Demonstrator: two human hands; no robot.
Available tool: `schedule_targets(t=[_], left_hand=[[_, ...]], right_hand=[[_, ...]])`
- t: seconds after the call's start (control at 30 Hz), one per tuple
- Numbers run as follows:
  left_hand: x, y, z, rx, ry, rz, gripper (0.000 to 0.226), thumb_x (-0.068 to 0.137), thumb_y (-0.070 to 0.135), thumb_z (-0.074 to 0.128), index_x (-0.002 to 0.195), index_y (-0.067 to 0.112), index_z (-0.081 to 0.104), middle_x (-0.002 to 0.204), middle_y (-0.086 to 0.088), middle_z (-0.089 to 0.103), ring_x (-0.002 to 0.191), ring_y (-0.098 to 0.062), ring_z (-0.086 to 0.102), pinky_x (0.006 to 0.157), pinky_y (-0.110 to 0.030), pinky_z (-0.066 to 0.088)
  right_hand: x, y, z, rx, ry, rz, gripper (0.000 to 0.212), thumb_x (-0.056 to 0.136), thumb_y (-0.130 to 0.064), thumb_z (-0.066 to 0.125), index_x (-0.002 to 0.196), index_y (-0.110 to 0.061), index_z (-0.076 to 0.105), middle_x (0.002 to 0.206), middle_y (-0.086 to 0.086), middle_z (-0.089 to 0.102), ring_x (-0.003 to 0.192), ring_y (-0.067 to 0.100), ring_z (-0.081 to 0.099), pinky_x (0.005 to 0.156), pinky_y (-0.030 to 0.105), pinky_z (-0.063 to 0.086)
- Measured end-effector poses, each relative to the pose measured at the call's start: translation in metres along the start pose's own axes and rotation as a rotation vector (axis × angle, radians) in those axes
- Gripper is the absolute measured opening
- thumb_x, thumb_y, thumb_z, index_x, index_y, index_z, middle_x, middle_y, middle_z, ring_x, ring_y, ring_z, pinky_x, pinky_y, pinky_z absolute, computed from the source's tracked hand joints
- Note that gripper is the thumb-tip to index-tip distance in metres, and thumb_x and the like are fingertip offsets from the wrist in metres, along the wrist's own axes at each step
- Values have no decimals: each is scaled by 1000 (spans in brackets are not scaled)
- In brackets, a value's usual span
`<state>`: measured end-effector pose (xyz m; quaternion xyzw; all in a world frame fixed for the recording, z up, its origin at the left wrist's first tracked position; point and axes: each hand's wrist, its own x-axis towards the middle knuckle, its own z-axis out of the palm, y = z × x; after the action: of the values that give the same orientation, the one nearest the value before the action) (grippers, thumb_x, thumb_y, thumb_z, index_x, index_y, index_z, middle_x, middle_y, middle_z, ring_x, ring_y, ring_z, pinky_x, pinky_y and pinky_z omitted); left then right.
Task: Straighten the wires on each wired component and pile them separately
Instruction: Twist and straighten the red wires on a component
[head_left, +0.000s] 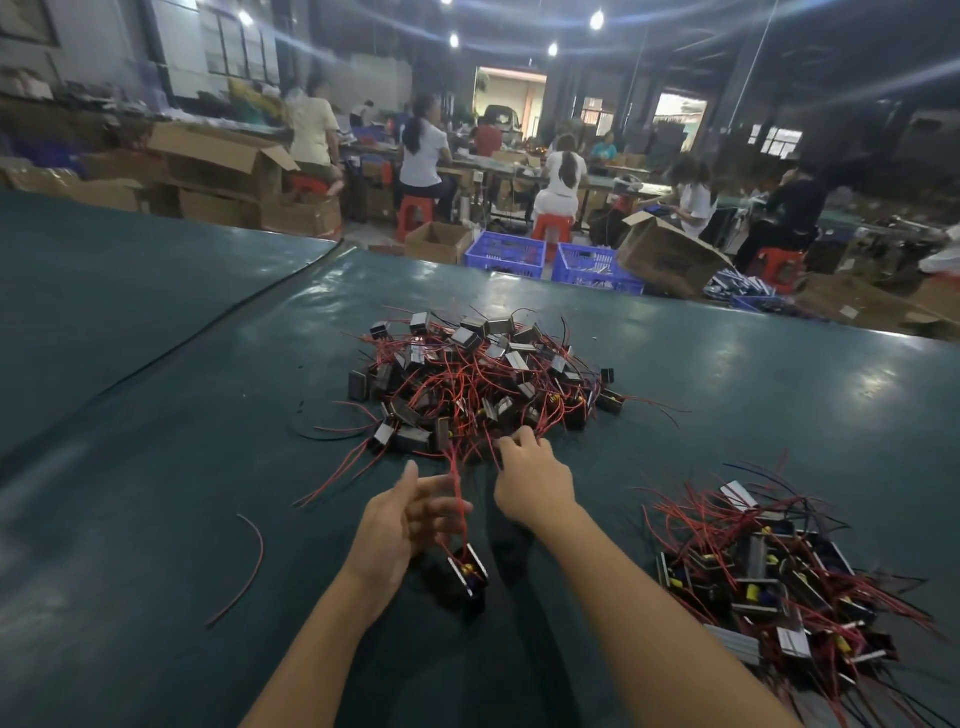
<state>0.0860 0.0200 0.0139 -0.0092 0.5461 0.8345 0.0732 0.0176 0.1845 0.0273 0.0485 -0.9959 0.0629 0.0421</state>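
Left hand (410, 519) is hovering at lower centre of the frame, thumb pointing up, fingers loosely spread. A red lead (457, 483) is crossing its fingertips (457, 506); cannot tell whether any finger is actually pinching it. The lead is running down to a single wired component (470, 569), which is sitting just below the left hand, blurred, its shadow right under it; cannot tell if it is hanging or touching the table (156, 415).

Right hand (530, 483) is reaching up-frame just beside the left, fingers curling into the near edge of the tangled pile (483, 379) at centre frame and pinching a few red wires (511, 441) there.

A second pile (769, 571) of components is lying at lower right, well apart from the tangled one, wires fanning out. One loose red wire (254, 551) is lying alone at lower left.

Beyond the far table edge, blue crates (506, 254) and cardboard boxes (436, 241) are standing on the floor, and people are sitting on red stools (415, 213) in the upper half of the frame.
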Motion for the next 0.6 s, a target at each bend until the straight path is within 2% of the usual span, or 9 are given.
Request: schedule_targets(t=[0.1, 0.2, 0.3, 0.43, 0.5, 0.6], left_hand=[[1, 0, -3, -12, -5, 33, 26, 89, 25, 58, 100, 6, 71, 76, -13, 69, 61, -17, 64, 58, -24, 54], [2, -3, -3, 49, 12, 96, 12, 86, 12, 63, 92, 10, 74, 72, -10, 68, 60, -16, 63, 57, -23, 55], [3, -8, -1, 155, 59, 158, 17, 92, 17, 59, 90, 11, 75, 66, -6, 67, 56, -17, 62, 55, -23, 54], [1, -12, 1, 286, 81, 222, 18, 94, 23, 58, 89, 13, 73, 66, -5, 67, 53, -20, 62, 49, -23, 51], [2, -14, 2, 322, 85, 223, 19, 96, 23, 56, 91, 13, 71, 69, -5, 69, 57, -22, 66, 50, -23, 51], [1, -14, 4, 351, 77, 212, 21, 99, 21, 51, 92, 11, 68, 80, -7, 74, 67, -25, 71, 54, -23, 54]], right_hand=[[-20, 2, 4, -26, 99, 9, 33, 95, -21, 50, 128, -15, 45, 135, 4, 43, 116, 25, 47, 75, 34, 47], [-49, 6, 9, -39, 187, 1, 27, 98, -27, 46, 123, -19, 47, 125, -2, 49, 109, 19, 49, 67, 29, 47], [-81, 9, 12, 39, 261, -1, 25, 98, -35, 44, 120, -24, 51, 116, -8, 50, 105, 13, 48, 67, 23, 43], [-122, 7, 13, 186, 363, 18, 23, 92, -39, 55, 111, -27, 60, 101, -13, 56, 94, 10, 48, 67, 19, 40], [-134, 6, 9, 326, 460, 28, 20, 88, -35, 65, 104, -23, 65, 91, -12, 58, 85, 10, 51, 68, 20, 42], [-140, 8, 1, 587, 622, 93, 18, 84, -22, 74, 100, -17, 67, 89, -9, 56, 83, 11, 55, 73, 25, 48]])
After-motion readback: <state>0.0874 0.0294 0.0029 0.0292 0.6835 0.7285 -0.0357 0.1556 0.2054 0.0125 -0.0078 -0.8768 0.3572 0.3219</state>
